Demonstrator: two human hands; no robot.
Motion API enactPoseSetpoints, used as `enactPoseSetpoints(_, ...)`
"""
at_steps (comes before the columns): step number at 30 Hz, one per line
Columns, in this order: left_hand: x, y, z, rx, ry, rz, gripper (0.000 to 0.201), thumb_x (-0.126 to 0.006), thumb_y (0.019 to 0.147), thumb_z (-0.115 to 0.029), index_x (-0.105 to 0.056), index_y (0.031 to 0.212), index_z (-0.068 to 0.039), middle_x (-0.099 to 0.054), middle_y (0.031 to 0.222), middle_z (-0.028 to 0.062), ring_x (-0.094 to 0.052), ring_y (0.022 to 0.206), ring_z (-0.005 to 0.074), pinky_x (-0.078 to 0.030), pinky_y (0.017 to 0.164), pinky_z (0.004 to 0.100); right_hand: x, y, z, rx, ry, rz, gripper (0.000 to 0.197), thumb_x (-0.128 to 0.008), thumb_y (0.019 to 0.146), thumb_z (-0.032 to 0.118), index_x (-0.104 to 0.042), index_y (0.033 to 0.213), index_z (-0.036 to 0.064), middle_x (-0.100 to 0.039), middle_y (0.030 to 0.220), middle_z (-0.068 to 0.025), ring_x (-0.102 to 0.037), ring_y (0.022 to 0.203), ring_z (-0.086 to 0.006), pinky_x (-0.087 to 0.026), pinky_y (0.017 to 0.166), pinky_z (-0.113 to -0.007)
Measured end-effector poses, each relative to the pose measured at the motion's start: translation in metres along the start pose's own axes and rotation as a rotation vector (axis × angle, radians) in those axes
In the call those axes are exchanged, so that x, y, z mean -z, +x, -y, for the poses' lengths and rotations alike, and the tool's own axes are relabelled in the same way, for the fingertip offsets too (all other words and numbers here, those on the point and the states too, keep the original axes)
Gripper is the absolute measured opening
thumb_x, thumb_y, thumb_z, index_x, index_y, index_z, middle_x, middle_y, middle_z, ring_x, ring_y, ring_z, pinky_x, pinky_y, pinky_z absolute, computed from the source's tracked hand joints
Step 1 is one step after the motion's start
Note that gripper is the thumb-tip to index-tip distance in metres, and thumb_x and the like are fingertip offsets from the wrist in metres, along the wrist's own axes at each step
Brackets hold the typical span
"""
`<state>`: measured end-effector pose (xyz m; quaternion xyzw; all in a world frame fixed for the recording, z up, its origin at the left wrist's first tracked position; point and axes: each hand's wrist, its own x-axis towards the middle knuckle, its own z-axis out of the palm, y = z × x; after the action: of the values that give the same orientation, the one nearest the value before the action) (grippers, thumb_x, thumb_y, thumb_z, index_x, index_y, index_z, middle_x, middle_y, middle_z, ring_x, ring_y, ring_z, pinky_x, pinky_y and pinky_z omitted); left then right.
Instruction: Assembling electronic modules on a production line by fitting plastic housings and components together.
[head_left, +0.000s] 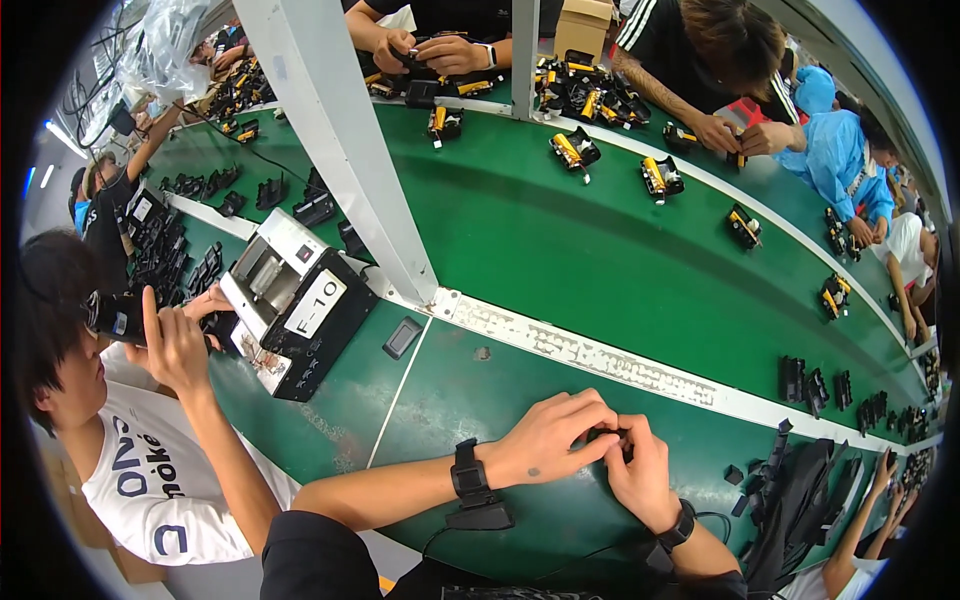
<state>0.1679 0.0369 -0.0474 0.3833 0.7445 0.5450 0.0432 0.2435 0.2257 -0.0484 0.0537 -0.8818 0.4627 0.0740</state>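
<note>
Over the green bench in front of me, my left hand point(557, 432) and my right hand point(640, 474) meet with their fingers closed. Between their fingertips is a small black part point(604, 434), mostly hidden, so its exact kind cannot be made out. Both wrists wear black straps. Beyond my left forearm, a flat black rectangular piece point(403, 338) lies on the bench. To the right of my right hand are small black pieces point(735, 474) and long black strips point(765, 470).
A tape dispenser-like machine point(290, 300) stands left, beside a co-worker in white point(170, 470). A white post point(350, 140) rises at the bench's far edge. Beyond runs a green conveyor point(560, 260) carrying black housings with yellow parts point(660, 178). Several co-workers sit along its far side.
</note>
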Motion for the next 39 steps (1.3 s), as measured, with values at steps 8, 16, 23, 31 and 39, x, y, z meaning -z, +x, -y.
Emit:
enactPoseSetpoints(8,-0.0010,0.0029,0.0032,-0.090,0.033,-0.076,0.019,-0.079,0.095,-0.012,-0.069,0.110,-0.007,-0.067,0.107,0.0072,-0.067,0.090,0.0267,-0.056,0.081,0.0391,0.0025,-0.0007,-0.0024,-0.051,0.019,-0.016,0.022,-0.075,0.095,0.001,-0.062,0.113,0.0016,-0.068,0.074,-0.0130,-0.068,0.061,-0.0256,-0.053,0.057,-0.036)
enactPoseSetpoints(16,-0.0006,0.0020,-0.0009,-0.010,-0.015,-0.061,0.027,-0.081,0.094,-0.012,-0.065,0.115,-0.005,-0.066,0.109,0.0085,-0.068,0.091,0.0253,-0.057,0.080,0.0386,0.0039,-0.0022,-0.0017,-0.060,0.024,-0.006,0.019,-0.078,0.093,0.002,-0.064,0.106,0.0008,-0.070,0.073,-0.0129,-0.070,0.062,-0.0258,-0.054,0.056,-0.036)
enactPoseSetpoints(23,0.0005,0.0013,-0.0028,0.034,-0.010,-0.046,0.027,-0.081,0.094,-0.011,-0.061,0.110,-0.005,-0.065,0.106,0.0078,-0.067,0.088,0.0245,-0.057,0.078,0.0375,0.0020,0.0011,0.0004,-0.017,-0.014,-0.014,0.017,-0.077,0.092,0.001,-0.066,0.105,0.0013,-0.069,0.073,-0.0123,-0.070,0.062,-0.0257,-0.054,0.057,-0.035)
enactPoseSetpoints(31,-0.0008,0.0014,0.0018,0.001,0.003,-0.049,0.026,-0.082,0.093,-0.011,-0.060,0.106,-0.005,-0.064,0.104,0.0077,-0.067,0.088,0.0250,-0.057,0.077,0.0378,0.0003,0.0024,0.0002,0.024,-0.037,-0.020,0.017,-0.077,0.092,0.000,-0.067,0.105,0.0017,-0.068,0.072,-0.0116,-0.069,0.061,-0.0264,-0.053,0.057,-0.036)
enactPoseSetpoints(39,-0.0020,0.0004,0.0027,-0.008,0.004,-0.060,0.027,-0.082,0.093,-0.013,-0.059,0.106,-0.005,-0.065,0.105,0.0079,-0.066,0.089,0.0255,-0.056,0.077,0.0379,0.0004,0.0007,-0.0014,0.011,-0.024,-0.004,0.013,-0.075,0.094,-0.001,-0.067,0.105,-0.0001,-0.068,0.075,-0.0117,-0.067,0.063,-0.0211,-0.053,0.059,-0.033)
